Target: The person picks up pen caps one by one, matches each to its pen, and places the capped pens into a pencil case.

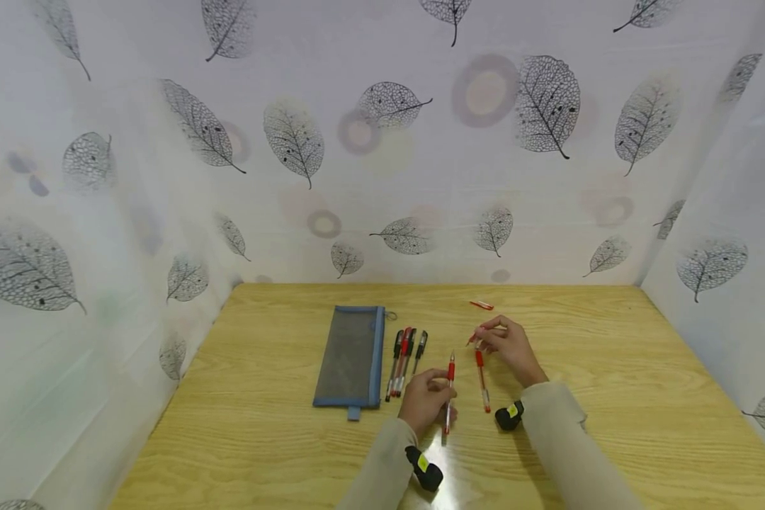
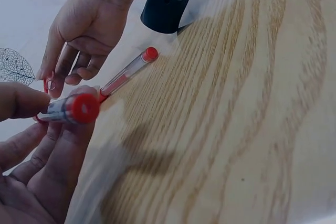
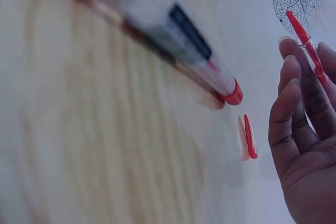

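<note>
In the head view my left hand point(image 1: 426, 400) pinches an uncapped red pen point(image 1: 451, 372) between thumb and fingers, its bare tip pointing away from me. The pen's red end point(image 2: 85, 108) faces the camera in the left wrist view. My right hand point(image 1: 508, 348) holds a small red pen cap point(image 3: 310, 51) with its clip between thumb and fingertips. Just below that hand, a second red pen point(image 1: 483, 382) lies on the table; it looms blurred in the right wrist view. Another red cap point(image 1: 482, 305) lies farther back.
Left of the hands several black and red pens point(image 1: 395, 361) lie side by side. Beyond them is a grey mesh zip pouch point(image 1: 350, 354) with blue edging. The wooden table point(image 1: 644, 389) meets a leaf-patterned curtain point(image 1: 421, 177) at the back and sides.
</note>
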Tool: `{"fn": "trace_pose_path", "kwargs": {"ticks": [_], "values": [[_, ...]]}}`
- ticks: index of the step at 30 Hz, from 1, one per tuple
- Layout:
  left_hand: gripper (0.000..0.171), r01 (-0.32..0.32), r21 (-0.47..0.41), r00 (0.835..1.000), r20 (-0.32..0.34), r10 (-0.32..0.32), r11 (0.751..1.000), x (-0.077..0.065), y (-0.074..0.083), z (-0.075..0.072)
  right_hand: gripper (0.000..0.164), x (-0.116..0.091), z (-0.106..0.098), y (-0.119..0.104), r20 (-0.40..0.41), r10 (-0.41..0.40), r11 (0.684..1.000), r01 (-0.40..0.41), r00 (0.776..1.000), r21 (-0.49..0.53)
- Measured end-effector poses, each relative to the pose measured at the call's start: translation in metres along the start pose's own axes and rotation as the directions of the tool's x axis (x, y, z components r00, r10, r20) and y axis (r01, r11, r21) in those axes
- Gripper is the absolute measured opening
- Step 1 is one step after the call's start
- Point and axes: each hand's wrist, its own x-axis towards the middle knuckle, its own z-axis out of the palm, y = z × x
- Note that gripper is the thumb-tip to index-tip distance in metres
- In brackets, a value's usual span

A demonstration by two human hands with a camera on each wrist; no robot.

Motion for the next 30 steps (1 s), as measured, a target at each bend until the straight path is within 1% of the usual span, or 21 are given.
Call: {"fn": "trace_pose_path", "kwargs": {"ticks": [3, 10, 15, 19, 23, 30], "values": [[0.036, -0.008, 0.011, 1.000, 0.009, 0.007, 1.000, -0.004, 0.003, -0.002, 0.025, 0.000, 0.004, 0.000, 0.005, 0.003, 1.000, -0.003, 1.000, 0.003], [0.036, -0.016, 0.014, 1.000, 0.014, 0.016, 1.000, -0.012, 0.009, -0.003, 0.031, -0.003, 0.014, -0.005, 0.022, 0.008, 1.000, -0.008, 1.000, -0.001], [0.037, -0.017, 0.016, 1.000, 0.018, 0.016, 1.000, -0.013, 0.009, -0.004, 0.030, -0.004, 0.021, -0.007, 0.029, 0.017, 1.000, -0.017, 0.999, -0.006], [0.036, -0.012, 0.014, 1.000, 0.023, 0.012, 1.000, -0.014, 0.009, -0.005, 0.026, -0.004, 0.024, -0.007, 0.036, 0.030, 1.000, -0.030, 0.999, -0.003], [0.035, -0.023, 0.014, 0.999, 0.031, 0.023, 1.000, -0.014, 0.010, -0.006, 0.023, -0.005, 0.027, -0.007, 0.042, 0.030, 1.000, -0.031, 0.999, 0.005], [0.035, -0.025, 0.014, 0.999, 0.034, 0.024, 1.000, -0.014, 0.011, -0.007, 0.029, -0.009, 0.032, -0.009, 0.054, 0.013, 1.000, -0.013, 0.998, 0.003]]}}
